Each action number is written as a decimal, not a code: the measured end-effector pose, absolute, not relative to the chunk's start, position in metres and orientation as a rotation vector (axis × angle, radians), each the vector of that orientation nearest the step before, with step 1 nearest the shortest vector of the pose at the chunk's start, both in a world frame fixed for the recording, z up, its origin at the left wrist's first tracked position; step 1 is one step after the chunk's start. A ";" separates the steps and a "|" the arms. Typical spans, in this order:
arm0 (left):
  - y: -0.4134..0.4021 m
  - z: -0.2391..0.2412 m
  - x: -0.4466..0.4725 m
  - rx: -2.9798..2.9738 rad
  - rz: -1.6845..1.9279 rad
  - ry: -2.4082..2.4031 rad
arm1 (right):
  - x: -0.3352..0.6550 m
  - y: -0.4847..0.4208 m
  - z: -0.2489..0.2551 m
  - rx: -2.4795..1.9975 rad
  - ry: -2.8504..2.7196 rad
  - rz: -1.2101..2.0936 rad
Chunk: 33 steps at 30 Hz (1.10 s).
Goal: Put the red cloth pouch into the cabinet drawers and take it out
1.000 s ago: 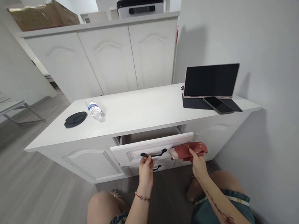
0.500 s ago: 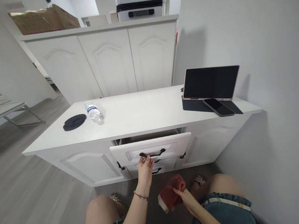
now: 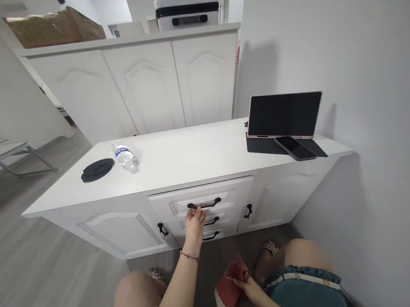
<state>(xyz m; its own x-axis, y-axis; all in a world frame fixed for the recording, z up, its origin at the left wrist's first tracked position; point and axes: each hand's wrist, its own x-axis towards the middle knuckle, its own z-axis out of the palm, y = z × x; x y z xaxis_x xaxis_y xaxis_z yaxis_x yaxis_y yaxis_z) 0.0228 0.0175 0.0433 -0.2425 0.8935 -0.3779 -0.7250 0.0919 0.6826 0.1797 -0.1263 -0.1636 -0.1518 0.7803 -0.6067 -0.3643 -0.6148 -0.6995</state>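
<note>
My left hand (image 3: 195, 225) is closed round the left part of the black handle (image 3: 210, 203) on the top drawer (image 3: 228, 189) of a white cabinet. That drawer sits flush, or nearly so, under the worktop. Low between my knees, my right hand (image 3: 246, 287) grips a red packet (image 3: 231, 286) with a pale end. The packet hangs tilted above the dark floor, and its print cannot be made out. Two more drawers with black handles lie below, partly covered by my left hand.
On the white worktop (image 3: 182, 156) lie a clear water bottle (image 3: 124, 155) and a black flat object (image 3: 97, 169). To the right, a tablet (image 3: 283, 115) stands on a dark cover with a phone (image 3: 295, 148) against it. A wall (image 3: 385, 114) borders the right side.
The top drawer has gone from partly open to closed or almost closed, with my left hand still on its handle. My right hand and the red packet have moved slightly lower.
</note>
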 end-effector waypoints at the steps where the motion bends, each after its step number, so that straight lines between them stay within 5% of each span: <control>1: 0.019 0.043 0.023 0.230 1.542 0.970 | 0.180 -0.127 -0.163 -1.323 -0.512 1.859; 33: 0.030 0.039 0.021 0.340 1.506 1.015 | 0.174 -0.136 -0.188 -1.368 -0.525 1.831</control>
